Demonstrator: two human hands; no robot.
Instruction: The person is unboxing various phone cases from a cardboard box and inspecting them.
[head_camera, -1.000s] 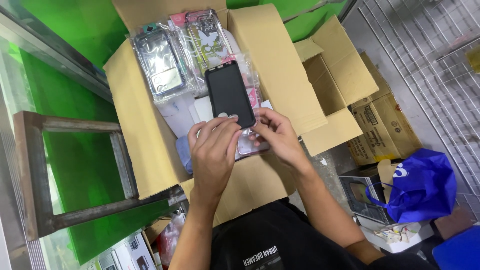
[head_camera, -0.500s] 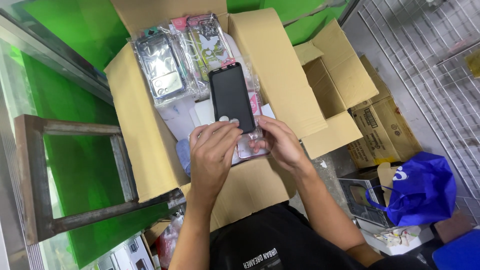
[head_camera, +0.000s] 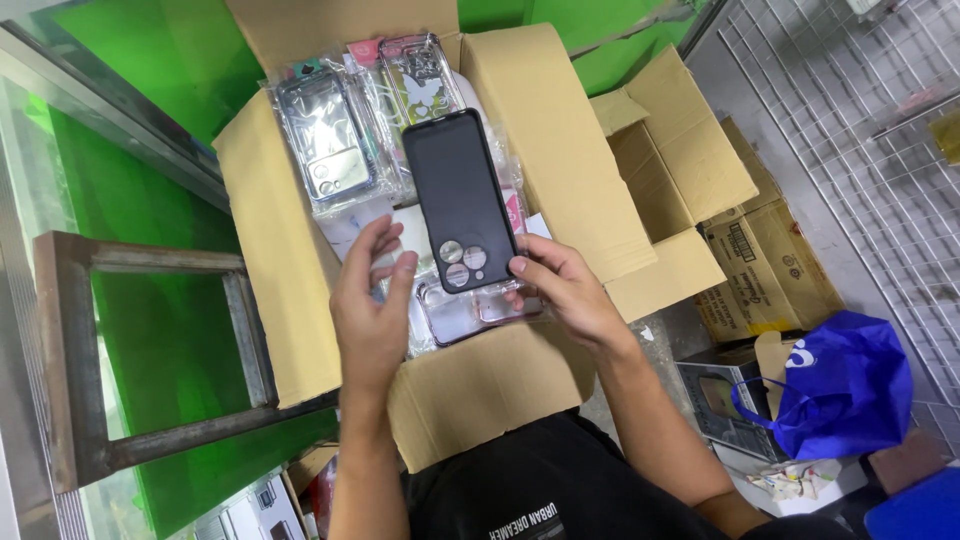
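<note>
— Black and matte, that flat rectangular phone case (head_camera: 459, 200) with round camera holes: where is it?

— Over the open brown cardboard box (head_camera: 540, 120), above the clear plastic-wrapped cases (head_camera: 330, 135). The right hand (head_camera: 565, 290) pinches its lower right edge, thumb on the rim.

— And the left hand (head_camera: 372, 310)?

— Half a second ago its fingers lay on the case's lower end. They are off it now, loosely spread just beside it, palm facing the case.

— Anything else changed?

— More of the case's lower end shows, camera holes uncovered.

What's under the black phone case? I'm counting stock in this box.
Under the black phone case lie clear bagged cases in the cardboard box; what is beneath it and deeper is hidden.
</note>
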